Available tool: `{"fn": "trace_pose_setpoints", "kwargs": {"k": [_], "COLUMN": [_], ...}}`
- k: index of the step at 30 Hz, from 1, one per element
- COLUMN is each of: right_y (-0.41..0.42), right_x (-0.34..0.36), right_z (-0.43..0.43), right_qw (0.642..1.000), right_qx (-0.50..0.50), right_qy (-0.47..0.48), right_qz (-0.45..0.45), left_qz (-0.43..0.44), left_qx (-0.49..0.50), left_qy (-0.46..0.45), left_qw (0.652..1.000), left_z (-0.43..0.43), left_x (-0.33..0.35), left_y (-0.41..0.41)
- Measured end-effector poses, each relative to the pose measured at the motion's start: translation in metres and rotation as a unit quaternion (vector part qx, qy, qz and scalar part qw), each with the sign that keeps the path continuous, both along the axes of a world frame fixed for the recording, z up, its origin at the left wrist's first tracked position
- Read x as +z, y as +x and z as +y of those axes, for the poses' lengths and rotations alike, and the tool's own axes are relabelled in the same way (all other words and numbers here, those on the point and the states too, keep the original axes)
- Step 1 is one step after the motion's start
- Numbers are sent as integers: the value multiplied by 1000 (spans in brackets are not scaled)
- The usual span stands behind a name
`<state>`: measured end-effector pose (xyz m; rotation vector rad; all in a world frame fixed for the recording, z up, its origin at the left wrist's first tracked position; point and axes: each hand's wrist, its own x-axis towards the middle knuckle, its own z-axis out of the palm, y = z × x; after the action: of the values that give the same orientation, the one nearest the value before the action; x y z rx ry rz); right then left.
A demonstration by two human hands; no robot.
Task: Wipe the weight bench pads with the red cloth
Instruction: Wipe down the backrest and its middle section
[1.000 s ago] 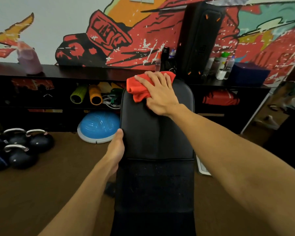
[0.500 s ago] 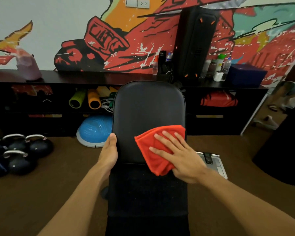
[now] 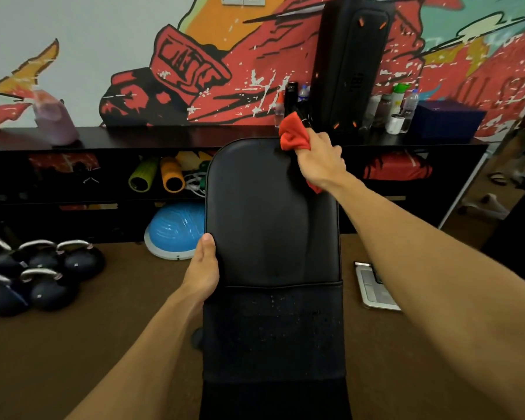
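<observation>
The black padded back pad [image 3: 267,213] of the weight bench stands before me in the middle of the head view, with a darker seat section [image 3: 273,331] below it. My right hand [image 3: 320,160] is at the pad's upper right corner, closed around the bunched red cloth [image 3: 294,136], which sticks out above my fingers and hangs a little below my wrist. My left hand [image 3: 202,275] grips the pad's left edge low down, thumb on the front surface.
Several dark kettlebells [image 3: 40,277] sit on the brown floor at left. A blue half ball [image 3: 176,230] lies behind the bench. A black shelf unit [image 3: 152,137] with rollers, bottles and a tall black speaker [image 3: 350,62] lines the mural wall. A scale [image 3: 373,286] lies at right.
My right hand swept the cloth from the pad's top down to its lower right, then back up to the upper right corner, now bunched. My left hand stayed on the left edge.
</observation>
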<state>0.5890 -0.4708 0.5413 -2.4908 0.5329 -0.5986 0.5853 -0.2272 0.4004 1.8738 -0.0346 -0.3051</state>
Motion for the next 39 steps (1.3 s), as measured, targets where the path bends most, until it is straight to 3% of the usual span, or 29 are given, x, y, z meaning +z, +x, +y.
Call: {"fn": "trace_pose_setpoints", "kwargs": {"k": [3,6,9,14,18,23,26,29,32,39], "right_y": [-16,-40,-68,-104,-115,-116,-107,-114,-129,-140], "right_x": [-20,-48,-80,-125,-148,-174,-176,-174,-172,-156], "right_z": [2,6,25,53,103,191,226,216,188,141], "right_qw": [998,985,979,983,990,998,995,987,952,916], "right_qx": [4,-19,-73,-98,-133,-13,49,126,249,312], "right_qy": [16,118,145,122,7,-63,-67,-82,-166,-245], "right_qz": [-55,-128,-125,-98,-51,15,47,51,62,65], "left_qz": [-1,-8,-15,35,106,154,196,213,233,170], "left_qx": [-4,-3,-1,1,-12,-16,-86,-135,-174,-185], "left_qy": [-4,-2,-9,-34,-99,-179,-183,-212,-245,-299], "left_qw": [1000,1000,1000,999,989,972,959,944,925,921], "left_z": [0,0,1,3,9,12,30,43,43,34], "left_x": [1,3,2,5,4,12,15,17,16,7], "left_y": [0,-3,-3,-3,-1,-5,-2,3,2,-7]}}
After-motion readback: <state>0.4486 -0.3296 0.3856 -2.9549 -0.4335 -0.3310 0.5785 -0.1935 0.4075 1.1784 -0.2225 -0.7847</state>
